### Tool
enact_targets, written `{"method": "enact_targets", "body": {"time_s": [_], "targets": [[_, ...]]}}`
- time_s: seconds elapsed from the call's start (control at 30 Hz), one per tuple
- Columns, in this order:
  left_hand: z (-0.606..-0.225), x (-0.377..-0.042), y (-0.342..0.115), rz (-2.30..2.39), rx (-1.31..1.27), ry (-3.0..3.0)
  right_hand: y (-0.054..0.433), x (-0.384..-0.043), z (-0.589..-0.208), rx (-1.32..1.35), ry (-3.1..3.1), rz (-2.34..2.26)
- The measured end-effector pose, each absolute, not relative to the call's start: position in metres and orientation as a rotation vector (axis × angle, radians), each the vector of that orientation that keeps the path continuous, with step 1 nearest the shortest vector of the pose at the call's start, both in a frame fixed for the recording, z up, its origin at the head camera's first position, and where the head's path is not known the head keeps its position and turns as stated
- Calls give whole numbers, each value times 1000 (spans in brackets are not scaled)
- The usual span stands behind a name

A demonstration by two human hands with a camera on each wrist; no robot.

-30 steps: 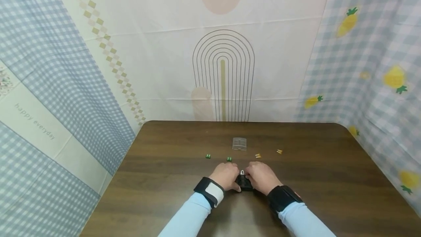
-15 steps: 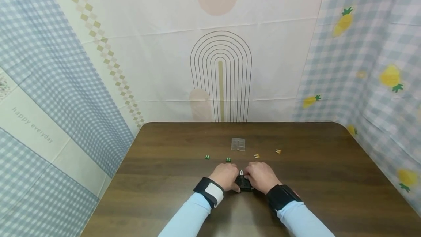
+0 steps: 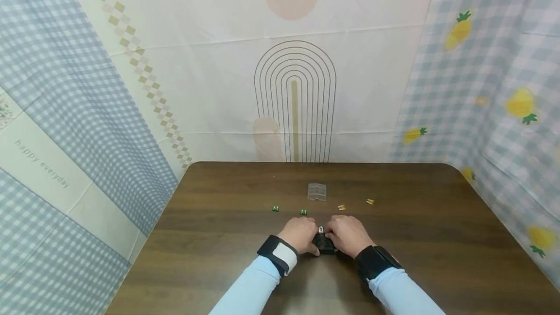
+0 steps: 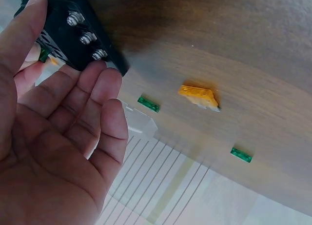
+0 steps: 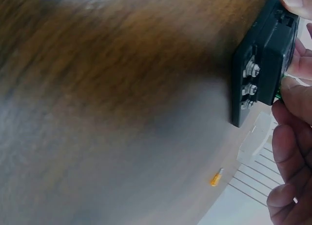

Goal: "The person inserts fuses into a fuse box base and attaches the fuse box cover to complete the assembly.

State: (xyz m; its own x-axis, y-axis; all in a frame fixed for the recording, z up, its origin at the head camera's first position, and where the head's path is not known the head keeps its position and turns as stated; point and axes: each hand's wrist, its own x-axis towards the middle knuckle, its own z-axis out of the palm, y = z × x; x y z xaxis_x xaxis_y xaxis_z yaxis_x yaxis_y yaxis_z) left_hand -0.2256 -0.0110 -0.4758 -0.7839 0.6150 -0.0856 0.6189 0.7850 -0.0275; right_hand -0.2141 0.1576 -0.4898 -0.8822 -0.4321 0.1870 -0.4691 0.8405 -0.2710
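Observation:
Between both hands, a black fuse block point(image 3: 324, 245) sits on the wooden table, a row of metal screw terminals point(image 4: 88, 38) along its side. My left hand point(image 3: 299, 235) grips it, thumb on one side and fingertips on the other. My right hand point(image 3: 348, 235) is at the block's other side, thumb and fingers pinching a green blade fuse point(image 5: 279, 94) at its top; only a sliver of green shows. Beyond the hands lie two loose green blade fuses point(image 4: 148, 103), towards the left, and two orange blade fuses point(image 3: 342, 207), towards the right.
A clear plastic cover point(image 3: 317, 192) rests on the table point(image 3: 227, 208) behind the fuses. White and checked cloths point(image 3: 210, 81) hang behind and beside the table's rounded far edge.
The head view has shifted slightly. Both hands stay in place on the fuse block, and the loose fuses and cover have not moved.

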Motion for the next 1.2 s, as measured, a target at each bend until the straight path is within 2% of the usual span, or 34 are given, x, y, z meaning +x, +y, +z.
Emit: {"method": "enact_targets", "body": {"time_s": [0.6, 1.2], "targets": [[-475, -225, -12, -121, 1014, 2897, 156, -217, -487, 811, -2897, 306], [-477, -219, -13, -172, 1025, 2924, 157, -215, -492, 706, -2908, 395]]}}
